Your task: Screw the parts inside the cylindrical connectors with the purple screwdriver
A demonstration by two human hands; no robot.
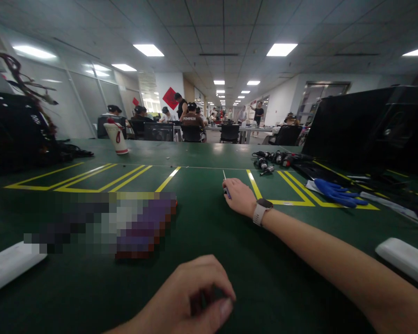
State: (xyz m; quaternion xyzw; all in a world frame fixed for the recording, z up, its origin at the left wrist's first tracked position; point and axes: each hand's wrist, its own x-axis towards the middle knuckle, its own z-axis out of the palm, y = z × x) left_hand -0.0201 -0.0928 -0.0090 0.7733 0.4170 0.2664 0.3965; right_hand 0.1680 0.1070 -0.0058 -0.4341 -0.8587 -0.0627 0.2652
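Observation:
My right hand, with a pale-strapped watch on its wrist, reaches out over the green tabletop. Its fingers close around a small purple object, mostly hidden under them. A thin pale stick sticks out beyond the fingertips; I cannot tell whether it belongs to the purple object. Nearer to me, at the bottom middle, my left hand is raised with curled fingers. Its thumb and index fingertips come together, and nothing shows between them. Left of both hands lies a pixelated flat item with a purple face and orange-brown edge.
Yellow tape marks boxes on the table. A blue glove, black cables and a large black case are at right. A white cup stands far left. White bars lie at both sides. People sit beyond.

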